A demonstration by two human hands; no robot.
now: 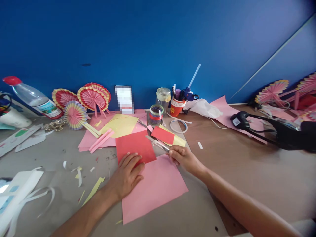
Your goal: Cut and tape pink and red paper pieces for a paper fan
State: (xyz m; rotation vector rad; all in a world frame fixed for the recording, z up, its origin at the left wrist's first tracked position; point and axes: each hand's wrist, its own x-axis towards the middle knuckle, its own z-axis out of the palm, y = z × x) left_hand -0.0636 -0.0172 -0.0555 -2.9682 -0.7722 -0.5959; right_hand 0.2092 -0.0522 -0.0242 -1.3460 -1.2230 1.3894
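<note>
My left hand (127, 176) lies flat with its fingers stretched out, pressing on a red sheet of paper (134, 143). Under part of the red sheet is a larger pink sheet (158, 189) that spreads toward me. In my right hand (184, 158) is a utility knife (161, 145), its blade pointing left and away from me near the red sheet's right edge. Just beyond the knife, a small red paper rectangle (163, 134) rests on a yellow strip (179, 141).
Behind the sheets are yellow paper (120, 125), tape rolls (156, 115) and a red cup (177, 107) of tools. Folded paper fans (93, 97) and a bottle (39, 98) stand back left. A black strapped device (271, 131) lies right. Paper scraps (93, 191) litter the left.
</note>
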